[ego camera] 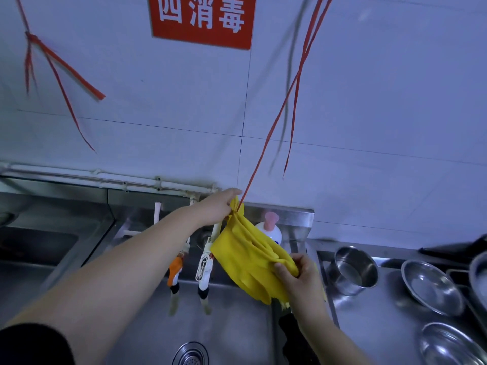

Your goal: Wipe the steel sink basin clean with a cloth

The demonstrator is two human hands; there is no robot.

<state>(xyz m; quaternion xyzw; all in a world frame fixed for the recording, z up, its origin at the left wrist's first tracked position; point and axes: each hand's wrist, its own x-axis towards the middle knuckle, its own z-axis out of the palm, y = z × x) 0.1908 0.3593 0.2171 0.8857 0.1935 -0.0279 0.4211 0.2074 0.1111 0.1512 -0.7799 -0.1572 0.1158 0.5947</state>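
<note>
hands: left, right | both pinch yellow cloth (above sink basin)

Two bare forearms are seen. A dark, black sleeve is worn on the left arm, pushed up near the elbow. No gloves, rings or watch are visible on the hands.

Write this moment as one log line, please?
stage: fetching cloth | left hand: grips yellow cloth top at red string | right hand: pinches cloth's lower edge | sink basin: not yet wiped
</note>
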